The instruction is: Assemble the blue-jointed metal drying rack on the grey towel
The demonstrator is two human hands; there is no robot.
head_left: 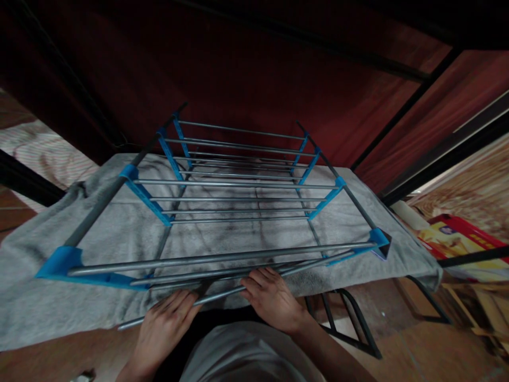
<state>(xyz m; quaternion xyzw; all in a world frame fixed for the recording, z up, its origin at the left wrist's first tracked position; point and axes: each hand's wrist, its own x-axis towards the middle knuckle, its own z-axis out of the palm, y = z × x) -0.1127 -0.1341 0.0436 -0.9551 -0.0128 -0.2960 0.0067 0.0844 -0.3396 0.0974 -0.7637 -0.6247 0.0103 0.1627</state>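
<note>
A rack of grey metal tubes (238,184) joined by blue plastic brackets (66,262) lies on its side on a grey blanket. My left hand (169,318) is wrapped round a loose-ended grey tube (220,294) at the near side of the rack. Further along the same tube, my right hand (270,297) grips it from above. The tube slants up to the right, toward the blue bracket (376,241) at the near right corner; its left end (129,323) sticks out free past my left hand. Whether its right end sits in that bracket I cannot tell.
The grey blanket (35,307) covers the surface under the rack. Dark red fabric (246,79) on a black frame hangs behind. To the right are a red and yellow box (457,239) and wooden pieces (473,307). A black metal frame (353,318) stands on the floor below.
</note>
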